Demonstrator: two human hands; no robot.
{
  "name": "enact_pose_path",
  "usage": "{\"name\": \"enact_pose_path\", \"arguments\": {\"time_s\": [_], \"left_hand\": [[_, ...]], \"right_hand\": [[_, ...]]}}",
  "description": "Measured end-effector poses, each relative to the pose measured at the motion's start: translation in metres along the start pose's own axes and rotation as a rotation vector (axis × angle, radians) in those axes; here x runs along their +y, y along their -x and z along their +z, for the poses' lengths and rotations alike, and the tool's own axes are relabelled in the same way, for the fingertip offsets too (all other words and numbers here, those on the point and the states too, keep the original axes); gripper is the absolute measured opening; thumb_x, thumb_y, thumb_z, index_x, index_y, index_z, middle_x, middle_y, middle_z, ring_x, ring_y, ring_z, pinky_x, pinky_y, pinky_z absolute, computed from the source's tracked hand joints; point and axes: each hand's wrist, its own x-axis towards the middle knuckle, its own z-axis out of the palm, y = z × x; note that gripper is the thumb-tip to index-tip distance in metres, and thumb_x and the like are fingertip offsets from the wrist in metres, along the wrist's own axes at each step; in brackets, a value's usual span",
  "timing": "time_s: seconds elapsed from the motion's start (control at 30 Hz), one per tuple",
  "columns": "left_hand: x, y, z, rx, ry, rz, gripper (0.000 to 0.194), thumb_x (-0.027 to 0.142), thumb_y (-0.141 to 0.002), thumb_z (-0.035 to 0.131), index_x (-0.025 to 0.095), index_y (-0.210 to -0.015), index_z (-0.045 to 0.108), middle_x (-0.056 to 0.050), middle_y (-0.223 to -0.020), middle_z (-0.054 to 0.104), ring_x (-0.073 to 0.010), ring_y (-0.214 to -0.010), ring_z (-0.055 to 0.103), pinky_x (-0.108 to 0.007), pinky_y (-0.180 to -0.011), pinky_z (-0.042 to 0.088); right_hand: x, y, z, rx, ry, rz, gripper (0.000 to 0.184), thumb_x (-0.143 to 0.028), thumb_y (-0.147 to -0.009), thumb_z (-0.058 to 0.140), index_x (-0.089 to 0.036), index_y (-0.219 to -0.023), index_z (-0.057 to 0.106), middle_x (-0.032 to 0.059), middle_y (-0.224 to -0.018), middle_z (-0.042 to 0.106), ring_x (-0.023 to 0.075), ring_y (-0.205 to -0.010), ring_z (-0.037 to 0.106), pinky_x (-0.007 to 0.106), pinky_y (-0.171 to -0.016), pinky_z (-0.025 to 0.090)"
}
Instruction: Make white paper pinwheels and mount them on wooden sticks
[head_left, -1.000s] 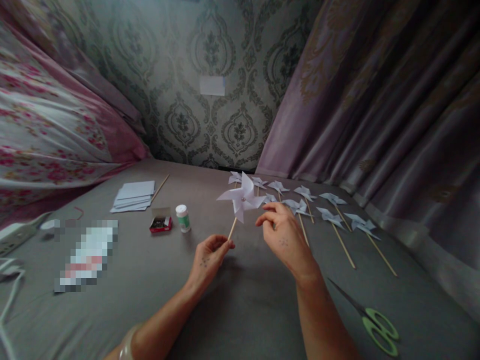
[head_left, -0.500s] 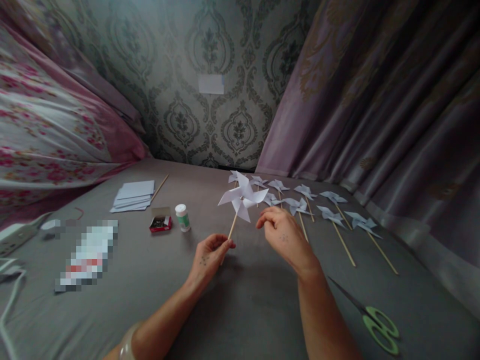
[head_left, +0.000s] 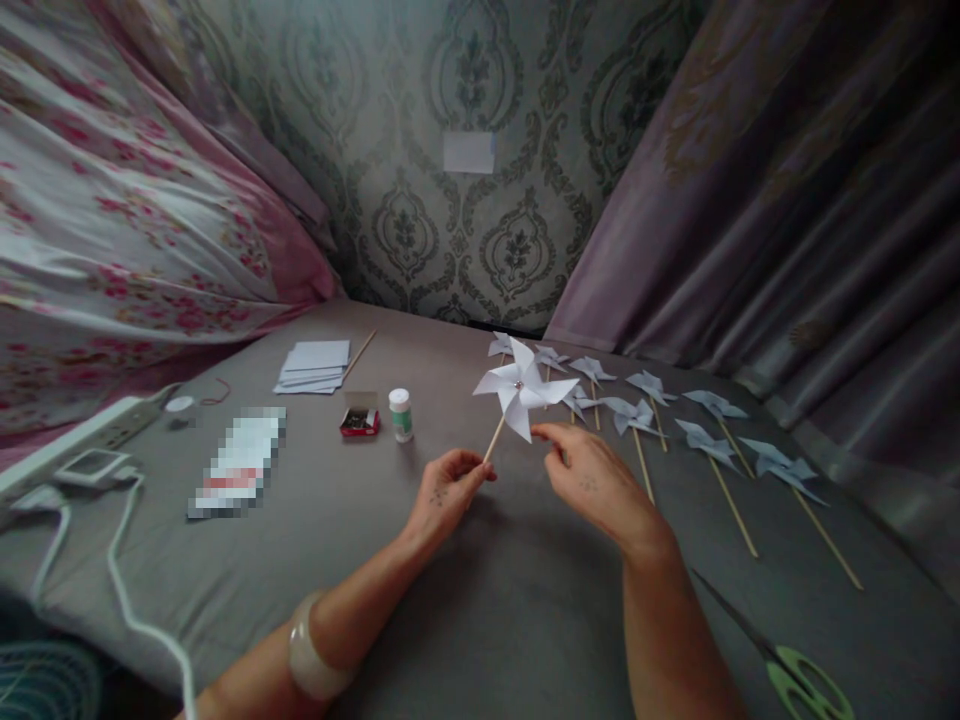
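A white paper pinwheel (head_left: 523, 402) on a thin wooden stick stands tilted in front of me, with a small metal pin at its centre. My left hand (head_left: 448, 495) pinches the stick below the blades. Just right of the lowest blade is my right hand (head_left: 598, 482), index finger stretched out and the other fingers loosely bent, holding nothing. Its fingertip is at or very near that blade; contact I cannot make out. Several more pinwheels (head_left: 630, 418) lie on the grey cloth behind and to the right.
Left of my hands are a white-capped bottle (head_left: 402, 418), a small red box of metal pins (head_left: 360, 424), stacked paper (head_left: 313, 366) and a wooden stick (head_left: 360, 353). Green-handled scissors (head_left: 806, 688) lie front right. A power strip (head_left: 112, 432) with white cables runs along the left edge.
The view has swung left and down, shifting the scene to the right. My right index finger has straightened toward the pinwheel, whose blades have turned. The left hand still grips the stick.
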Motion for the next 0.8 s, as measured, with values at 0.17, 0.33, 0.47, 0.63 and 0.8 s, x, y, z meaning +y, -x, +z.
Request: {"name": "enact_pose_path", "arguments": {"time_s": [0.17, 0.33, 0.47, 0.63, 0.8], "left_hand": [[0.001, -0.001, -0.001, 0.014, 0.068, -0.030, 0.036, 0.046, -0.061, 0.073, 0.013, -0.074, 0.066, -0.006, -0.068, 0.070, -0.0091, -0.049, 0.047, -0.021, -0.046, 0.031], [0.006, -0.002, -0.004, 0.072, 0.120, -0.002, 0.032, 0.043, -0.059, 0.076, 0.014, -0.071, 0.069, -0.005, -0.071, 0.069, -0.0133, -0.065, 0.056, -0.022, -0.059, 0.039], [0.005, -0.005, -0.006, 0.114, 0.127, 0.006, 0.034, 0.045, -0.056, 0.078, 0.014, -0.069, 0.069, -0.002, -0.065, 0.064, -0.0121, -0.062, 0.052, -0.022, -0.058, 0.037], [0.003, -0.007, -0.009, 0.123, 0.162, 0.015, 0.034, 0.043, -0.055, 0.080, 0.014, -0.069, 0.068, 0.000, -0.064, 0.062, -0.0108, -0.062, 0.050, -0.022, -0.061, 0.037], [-0.001, -0.008, -0.010, 0.130, 0.210, 0.007, 0.036, 0.042, -0.054, 0.080, 0.013, -0.071, 0.067, -0.001, -0.067, 0.062, -0.0114, -0.064, 0.052, -0.022, -0.062, 0.038]], "right_hand": [[-0.009, 0.005, 0.000, -0.255, -0.163, -0.089, 0.032, -0.021, -0.084, 0.046, -0.024, -0.104, 0.072, 0.0025, -0.103, 0.073, 0.0186, -0.093, 0.066, 0.028, -0.082, 0.048], [-0.007, 0.000, 0.009, -0.139, -0.176, -0.083, 0.022, -0.026, -0.082, 0.054, -0.022, -0.085, 0.076, 0.0042, -0.089, 0.075, 0.0202, -0.086, 0.066, 0.029, -0.080, 0.047], [-0.010, -0.007, 0.024, -0.035, -0.159, 0.015, 0.018, -0.027, -0.081, 0.058, -0.023, -0.084, 0.075, 0.0036, -0.091, 0.075, 0.0208, -0.090, 0.066, 0.033, -0.085, 0.044], [-0.019, -0.009, 0.045, 0.014, -0.122, 0.084, 0.015, -0.025, -0.079, 0.062, -0.023, -0.088, 0.074, 0.0043, -0.092, 0.075, 0.0226, -0.097, 0.065, 0.042, -0.095, 0.038], [-0.025, 0.007, 0.072, 0.011, -0.351, 0.129, 0.021, -0.027, -0.082, 0.059, -0.020, -0.096, 0.072, 0.0059, -0.090, 0.075, 0.0183, -0.083, 0.068, 0.032, -0.083, 0.047]]}}
